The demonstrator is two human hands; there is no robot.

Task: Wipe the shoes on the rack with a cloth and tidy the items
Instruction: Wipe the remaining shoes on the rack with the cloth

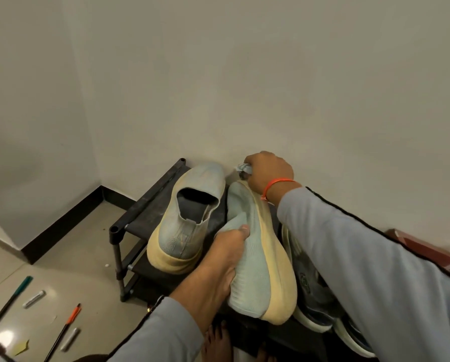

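Note:
Two pale blue knit shoes with yellowed soles are on the black shoe rack [137, 205]. One shoe [184, 218] stands upright on the top shelf. The other shoe [257, 257] is tilted on its side, and my left hand [229, 254] grips it at the opening, thumb on the knit upper. At that shoe's toe, my right hand [268, 173] clutches a small grey-blue cloth [243, 169] against the sole's tip. An orange band circles my right wrist.
More shoes with blue and white soles [315, 304] lie under my right sleeve on the rack. Pens and markers [33, 299] are scattered on the tiled floor at left. A red-brown object [422, 246] sits at the right. The wall stands directly behind the rack.

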